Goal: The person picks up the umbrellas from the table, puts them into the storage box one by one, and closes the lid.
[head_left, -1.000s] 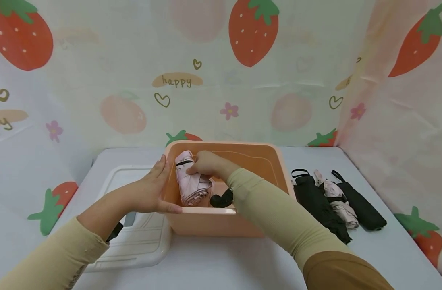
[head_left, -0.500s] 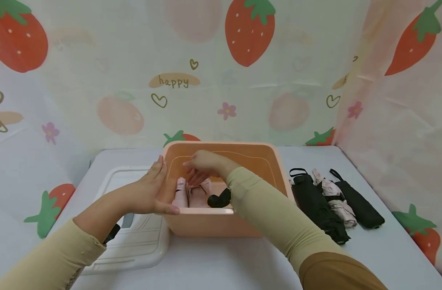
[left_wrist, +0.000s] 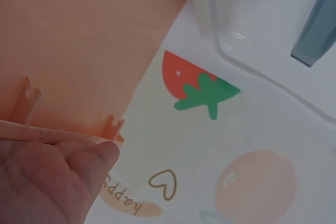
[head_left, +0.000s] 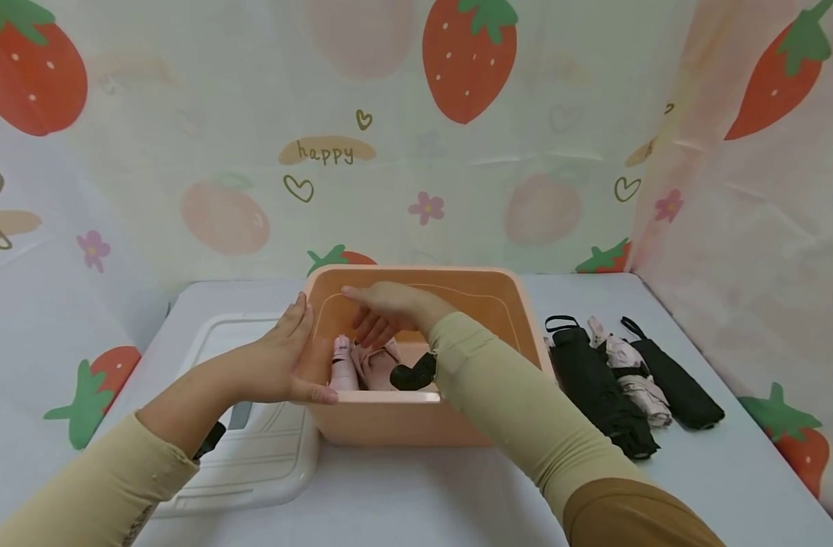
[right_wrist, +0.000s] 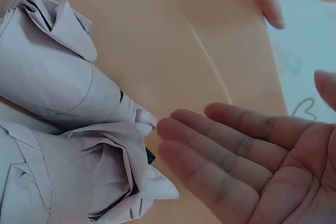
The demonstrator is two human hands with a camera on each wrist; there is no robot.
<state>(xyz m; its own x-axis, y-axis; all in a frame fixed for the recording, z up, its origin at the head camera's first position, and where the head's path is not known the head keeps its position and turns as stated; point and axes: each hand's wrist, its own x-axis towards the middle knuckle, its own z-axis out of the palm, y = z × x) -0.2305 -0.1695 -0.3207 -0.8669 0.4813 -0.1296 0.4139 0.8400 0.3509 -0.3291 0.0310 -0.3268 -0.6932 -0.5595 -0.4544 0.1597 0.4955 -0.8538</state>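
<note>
Two folded pink umbrellas [right_wrist: 58, 85] lie in the peach bin [head_left: 402, 422], probably light, soft over a stiff core, best gripped mid-body; right hand [head_left: 397, 308] released, left hand [head_left: 274, 369] resting straight-fingered against the bin

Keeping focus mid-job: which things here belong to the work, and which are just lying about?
Likely in the job:
orange bin, left grip at its rim
two pale pink bundles inside, near the right grip

Lying about, perhaps for later:
white lid
two black bundles, a pale one between them
</note>
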